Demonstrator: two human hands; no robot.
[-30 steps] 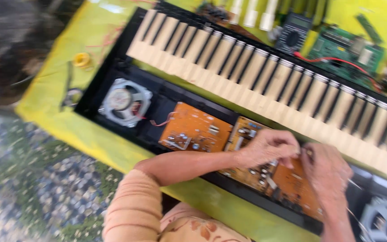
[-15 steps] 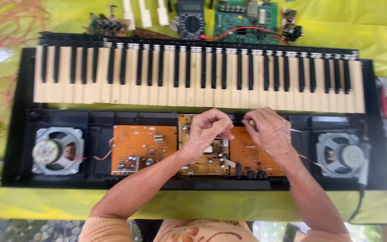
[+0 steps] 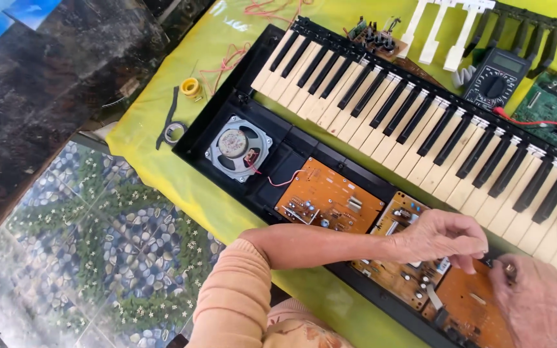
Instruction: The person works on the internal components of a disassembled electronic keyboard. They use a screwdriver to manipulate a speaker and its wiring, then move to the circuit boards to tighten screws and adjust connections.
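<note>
An opened electronic keyboard [image 3: 381, 109] lies on a yellow-green cloth, its black and cream keys along the far side. Below the keys sit a round speaker [image 3: 236, 147] and orange circuit boards [image 3: 329, 203]. My left hand [image 3: 443, 237] rests fingers-down on the middle circuit board [image 3: 400, 270], fingertips pinched near a small part. My right hand [image 3: 531, 303] lies on the right-hand orange board [image 3: 472, 309], fingers curled close to the left fingertips. Whether either hand holds anything is hidden.
A black multimeter [image 3: 494, 80] with a red lead, a green circuit board [image 3: 552, 109] and loose white and black key strips [image 3: 449, 26] lie beyond the keys. A yellow solder spool [image 3: 191, 87] sits at the cloth's left. A pebble-patterned floor [image 3: 98, 238] lies below.
The view has swung left and tilted, so the keyboard now runs diagonally. Both hands stay together on the circuit boards near the keys.
</note>
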